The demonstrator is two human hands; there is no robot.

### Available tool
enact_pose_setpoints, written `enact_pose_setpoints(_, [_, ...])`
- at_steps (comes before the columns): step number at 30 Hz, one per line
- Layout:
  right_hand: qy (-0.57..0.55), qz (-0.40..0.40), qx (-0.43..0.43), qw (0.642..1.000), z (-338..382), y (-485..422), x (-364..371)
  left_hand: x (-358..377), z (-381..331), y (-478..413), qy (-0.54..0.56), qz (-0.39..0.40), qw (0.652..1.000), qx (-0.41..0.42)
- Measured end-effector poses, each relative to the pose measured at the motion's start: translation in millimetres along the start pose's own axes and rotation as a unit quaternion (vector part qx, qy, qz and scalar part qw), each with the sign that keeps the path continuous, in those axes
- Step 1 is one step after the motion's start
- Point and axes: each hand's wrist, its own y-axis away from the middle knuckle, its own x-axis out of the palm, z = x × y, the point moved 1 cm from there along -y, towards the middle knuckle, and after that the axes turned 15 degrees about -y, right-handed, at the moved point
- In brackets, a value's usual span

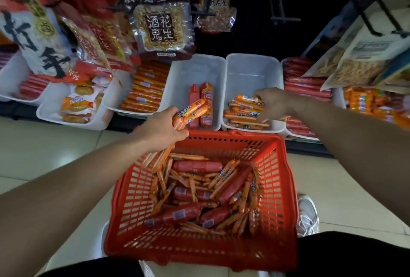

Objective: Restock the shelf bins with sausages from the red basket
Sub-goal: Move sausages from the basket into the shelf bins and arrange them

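A red plastic lattice-sided basket (199,248) sits on the pale tiled floor (337,188) in the near middle of the scene, just in front of a low shelf row of white plastic bins. It holds a loose heap of thin orange-wrapped sausages (221,174) mixed with several thick red-wrapped sausages (177,214). The left hand (164,128) is above the basket's far left corner, its fingers curled tightly round a bundle of orange sausage sticks (193,110). The bundle's far ends reach over the near edge of the middle white bin (190,70), where two thick red sausages (206,94) lie side by side. The right hand (275,104) is further right, reaching into the neighbouring white bin (250,70) and resting on a stack of orange sausages (244,113) piled at that bin's near end. Its fingers point down into the stack, and whether they grip anything cannot be told. To the left, another white bin holds long orange sausages in neat rows (144,92), and left of that a bin holds round wrapped snack packets (77,103). On the far right, red sausages (306,83) are stacked in a bin. Clear bags of peanuts (164,26) hang above the bins. A white shoe (307,214) shows just right of the basket.
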Motion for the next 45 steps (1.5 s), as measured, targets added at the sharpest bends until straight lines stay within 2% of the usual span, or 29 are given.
enact_pose_setpoints(6, [-0.004,0.047,0.034,0.998,-33,-61,38,24,0,-39,0.03,-0.009,0.999,-0.028])
enact_pose_setpoints(11, [0.025,0.037,0.045,0.998,-48,-77,65,34,6,-51,0.074,-0.038,0.995,-0.05])
enact_pose_setpoints(18, [-0.133,0.014,0.018,0.991,-45,-77,57,31,6,-52,0.087,-0.052,0.993,-0.063])
enact_pose_setpoints(25, [-0.224,-0.142,0.0,0.964,-67,-45,29,18,-19,-64,0.021,-0.04,0.998,-0.035])
enact_pose_setpoints(30, [-0.272,-0.243,0.002,0.931,-102,-13,25,7,-76,-97,-0.011,-0.032,0.999,0.039])
enact_pose_setpoints(35, [-0.261,-0.24,0.024,0.935,-142,6,50,23,-141,-148,-0.092,-0.008,0.99,0.11])
enact_pose_setpoints(38, [-0.261,-0.235,0.036,0.936,-157,12,57,43,-165,-174,-0.093,0.017,0.988,0.121])
enact_pose_setpoints(45, [-0.281,-0.231,0.051,0.93,-163,7,58,99,-162,-198,-0.179,0.109,0.969,0.134])
